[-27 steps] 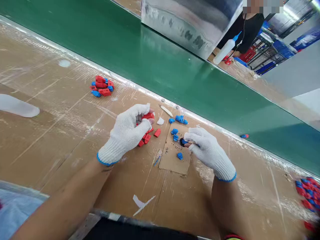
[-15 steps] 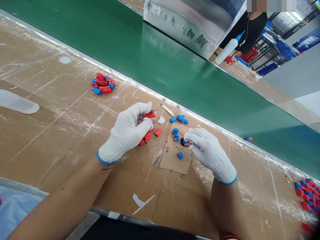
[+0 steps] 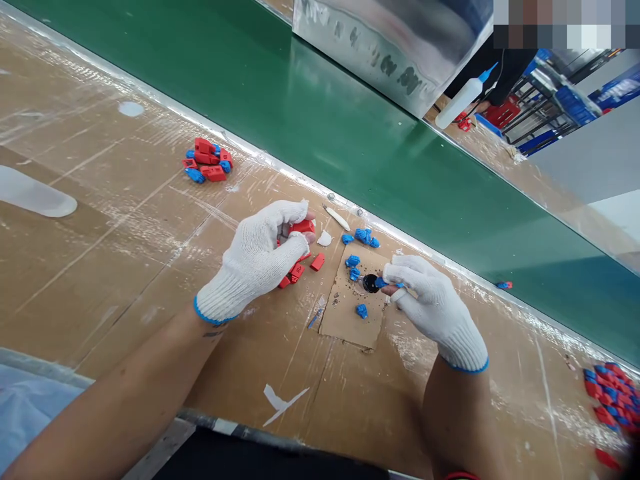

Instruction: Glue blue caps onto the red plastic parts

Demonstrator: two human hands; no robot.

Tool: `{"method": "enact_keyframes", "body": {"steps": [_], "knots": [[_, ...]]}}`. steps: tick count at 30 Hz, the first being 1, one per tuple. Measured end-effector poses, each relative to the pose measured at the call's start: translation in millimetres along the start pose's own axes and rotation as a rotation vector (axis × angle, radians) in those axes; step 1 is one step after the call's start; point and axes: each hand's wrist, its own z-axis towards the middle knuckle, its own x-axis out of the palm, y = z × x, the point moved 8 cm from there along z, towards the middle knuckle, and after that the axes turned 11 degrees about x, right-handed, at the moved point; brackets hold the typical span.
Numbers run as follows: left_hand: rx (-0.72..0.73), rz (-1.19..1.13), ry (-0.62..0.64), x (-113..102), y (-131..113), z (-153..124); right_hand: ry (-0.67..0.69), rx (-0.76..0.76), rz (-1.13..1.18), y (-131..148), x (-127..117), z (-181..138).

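Observation:
My left hand (image 3: 265,257), in a white knit glove with bare fingertips, is closed around a red plastic part (image 3: 303,227). Several loose red parts (image 3: 296,272) lie just under and beside it. My right hand (image 3: 425,293), gloved the same way, pinches a small blue plastic part (image 3: 381,283) at the edge of a round black cup (image 3: 371,284). The cup stands on a piece of cardboard (image 3: 345,323) speckled with dark bits. Other blue pieces (image 3: 361,311) lie on the cardboard, and more blue pieces (image 3: 367,237) sit past its far edge.
A green conveyor belt (image 3: 240,100) runs diagonally beyond the wooden table (image 3: 150,293). A white-handled pointed tool (image 3: 337,217) lies near the table's edge rail. Red and blue parts are piled at left (image 3: 207,161) and far right (image 3: 610,393). Across the belt are a person and a white squeeze bottle (image 3: 459,103).
My right hand has drawn back slightly to the right, uncovering the black cup and the blue part in its fingers. My left hand keeps its grip on the red part.

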Motion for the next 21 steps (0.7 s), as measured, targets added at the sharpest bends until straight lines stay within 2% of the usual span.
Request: {"method": "enact_keyframes", "body": {"steps": [4, 9, 16, 21], "knots": [[0.016, 0.022, 0.001, -1, 0, -1, 0.084, 0.087, 0.102, -17, 1, 1], [0.029, 0.020, 0.004, -2, -3, 1, 0.168, 0.104, 0.124, -22, 10, 3], [0.012, 0.004, 0.006, -2, -3, 1, 0.192, 0.190, 0.147, -24, 15, 4], [0.000, -0.004, 0.009, -2, -5, 1, 0.183, 0.133, 0.088, -17, 15, 6]]}}
